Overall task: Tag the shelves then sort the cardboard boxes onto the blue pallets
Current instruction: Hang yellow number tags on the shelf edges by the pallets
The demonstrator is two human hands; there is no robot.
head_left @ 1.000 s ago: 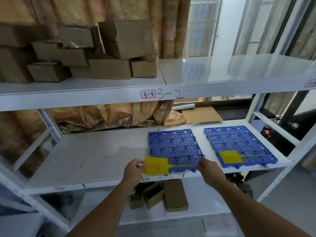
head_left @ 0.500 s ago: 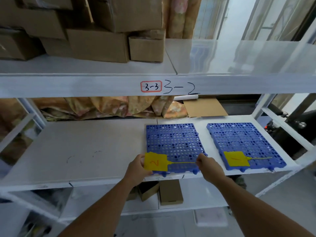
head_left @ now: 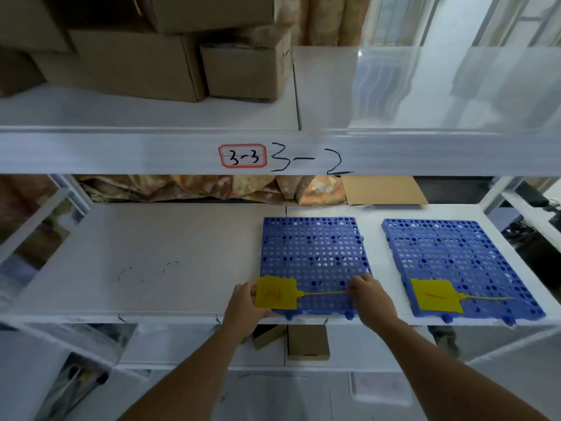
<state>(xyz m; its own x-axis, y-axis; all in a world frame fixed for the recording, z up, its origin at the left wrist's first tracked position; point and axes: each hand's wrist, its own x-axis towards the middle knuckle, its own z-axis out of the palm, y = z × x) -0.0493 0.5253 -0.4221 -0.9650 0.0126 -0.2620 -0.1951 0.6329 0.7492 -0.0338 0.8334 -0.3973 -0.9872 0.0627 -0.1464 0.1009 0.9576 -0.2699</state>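
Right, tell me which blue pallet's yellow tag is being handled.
The left blue perforated plastic pallet: its yellow tag marked 2 is pinched by the left hand, its tail by the right hand. The right pallet's tag marked 1 lies untouched.

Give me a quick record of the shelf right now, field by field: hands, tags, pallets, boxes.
left hand: holds the flag of the yellow tag marked 2
right hand: pinches that tag's thin tail
left pallet: blue, under tag 2
right pallet: blue, tag marked 1 lying on it
cardboard boxes: stacked on the upper shelf
shelf label: 3-3
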